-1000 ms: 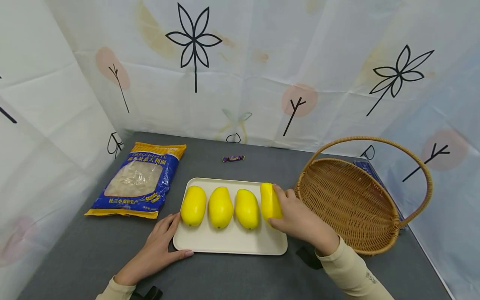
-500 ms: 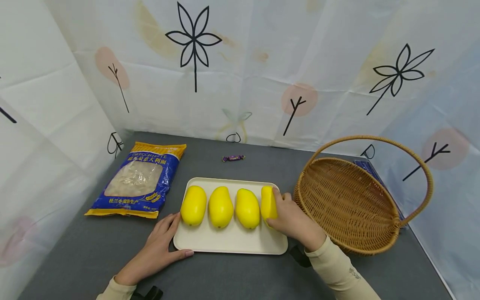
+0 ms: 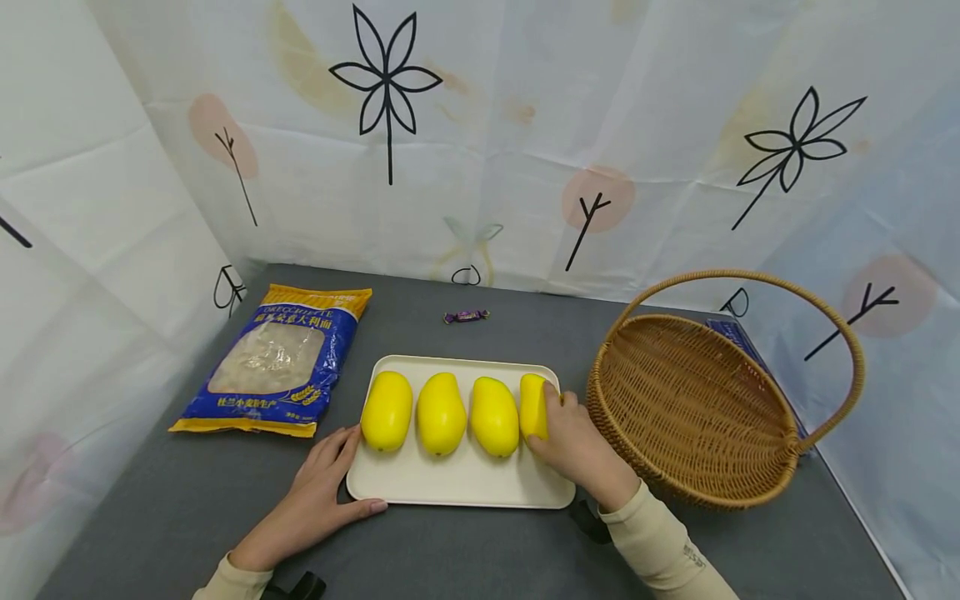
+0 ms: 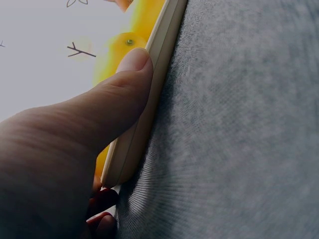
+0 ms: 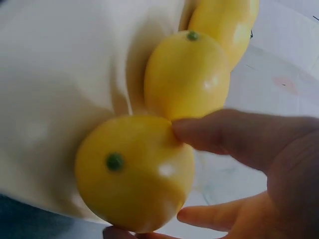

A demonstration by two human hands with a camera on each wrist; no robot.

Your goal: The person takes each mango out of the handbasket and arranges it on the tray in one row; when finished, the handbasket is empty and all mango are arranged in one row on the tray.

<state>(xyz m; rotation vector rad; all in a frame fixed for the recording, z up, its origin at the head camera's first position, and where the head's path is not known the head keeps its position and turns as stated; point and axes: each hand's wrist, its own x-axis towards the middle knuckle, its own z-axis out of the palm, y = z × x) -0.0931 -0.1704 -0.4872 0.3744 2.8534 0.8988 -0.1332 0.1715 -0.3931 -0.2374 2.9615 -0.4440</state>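
Observation:
Four-sided and cream-coloured, a shallow tray [image 3: 465, 490] bears a row of yellow mangoes, each with a small green stem dot. My right hand [image 3: 573, 437] grips the rightmost mango [image 3: 533, 407] at the tray's right end. In the right wrist view, the thumb lies on top of that mango [image 5: 134, 174] with fingers around its far side. Beside it lie another mango [image 3: 495, 417], then two more, [image 3: 442, 414] the nearer of them being upright in the row. My left hand [image 3: 318, 492] rests at the tray's front left corner, its thumb [image 4: 124, 89] against the front rim and fingers extended along the left side.
A blue and yellow pasta bag [image 3: 273, 358] lies left of the tray. A purple wrapped candy [image 3: 467, 317] lies behind it. The wicker basket [image 3: 697, 408] with a tall handle stands close on the right, with a blue package [image 3: 733, 335] partly hidden behind it.
My right hand, gripping the rightmost mango, has lowered it and shifted slightly left, setting it in line with the others. The left hand has not moved.

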